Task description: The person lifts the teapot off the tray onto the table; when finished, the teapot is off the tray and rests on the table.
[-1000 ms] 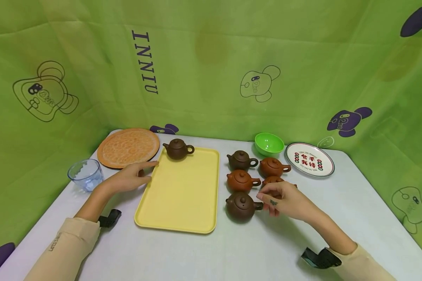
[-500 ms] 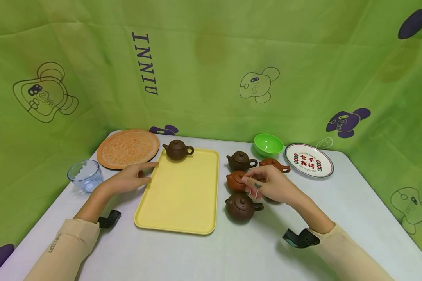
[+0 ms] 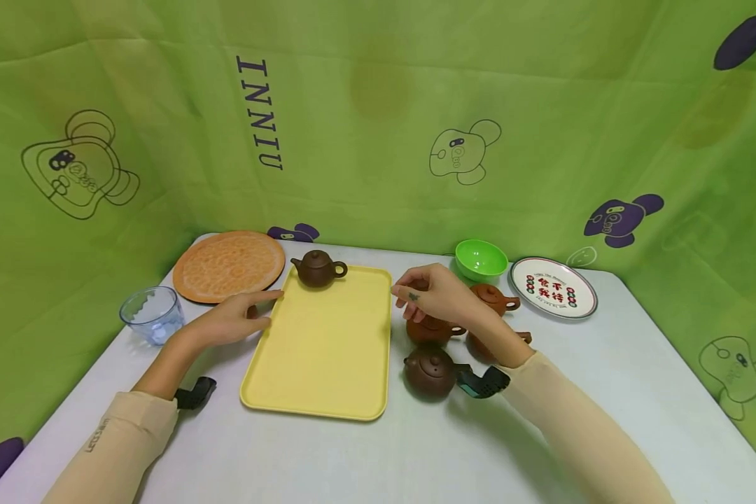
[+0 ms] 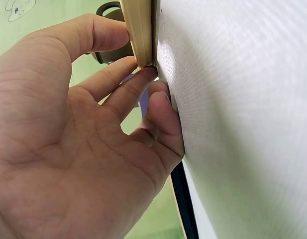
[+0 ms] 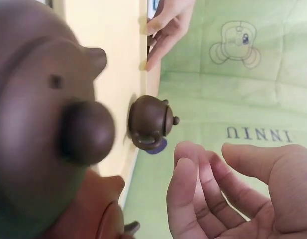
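Note:
My left hand touches the left rim of a yellow tray with thumb and fingertips; the left wrist view shows the fingers along the tray's edge. A dark brown teapot sits at the tray's far left corner. My right hand, fingers loosely bent and holding nothing, hovers near the tray's right rim above a group of teapots. Among them are a dark brown teapot in front and reddish-brown teapots behind. Another dark teapot at the back is mostly hidden by this hand.
A round pizza-patterned board and a blue glass bowl are on the left. At the back right stand a green bowl and a white plate with red lettering. Green cloth surrounds the white table.
My right hand has moved left and away from me, from beside the front dark teapot to over the back ones near the tray. My left hand stays at the tray's rim.

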The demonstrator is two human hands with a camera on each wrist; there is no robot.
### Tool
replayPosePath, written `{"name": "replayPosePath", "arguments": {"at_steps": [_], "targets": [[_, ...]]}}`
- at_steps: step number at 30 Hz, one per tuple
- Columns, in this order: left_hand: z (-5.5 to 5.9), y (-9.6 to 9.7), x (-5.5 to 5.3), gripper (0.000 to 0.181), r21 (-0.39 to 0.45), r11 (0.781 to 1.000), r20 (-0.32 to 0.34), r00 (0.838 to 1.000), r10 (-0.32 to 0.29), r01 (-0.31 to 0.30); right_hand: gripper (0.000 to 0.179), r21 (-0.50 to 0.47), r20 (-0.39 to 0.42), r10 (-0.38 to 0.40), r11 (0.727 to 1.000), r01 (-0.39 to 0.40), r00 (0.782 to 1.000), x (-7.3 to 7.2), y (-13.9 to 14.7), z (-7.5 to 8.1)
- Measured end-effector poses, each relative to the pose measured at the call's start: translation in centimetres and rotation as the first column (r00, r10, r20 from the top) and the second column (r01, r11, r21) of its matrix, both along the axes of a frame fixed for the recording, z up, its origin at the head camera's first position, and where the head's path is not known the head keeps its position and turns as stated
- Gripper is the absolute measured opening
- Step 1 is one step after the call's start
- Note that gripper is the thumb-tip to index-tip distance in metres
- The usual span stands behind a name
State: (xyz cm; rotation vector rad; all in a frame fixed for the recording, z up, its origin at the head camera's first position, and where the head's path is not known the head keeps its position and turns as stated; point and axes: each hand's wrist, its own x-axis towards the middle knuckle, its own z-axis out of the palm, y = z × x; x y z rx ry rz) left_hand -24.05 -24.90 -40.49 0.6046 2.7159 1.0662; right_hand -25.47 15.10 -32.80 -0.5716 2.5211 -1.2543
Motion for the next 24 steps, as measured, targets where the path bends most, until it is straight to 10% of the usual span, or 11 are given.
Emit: {"name": "replayPosePath", "arguments": {"at_steps": [24], "targets": [[0.0,-0.2,-0.1,0.063,-0.01,1.0,0.014,1.0,0.009,-0.009,0.03,0.007,0.06,-0.067,0.998,0.067,0.996,-6.2,-7.4,-2.6]]}}
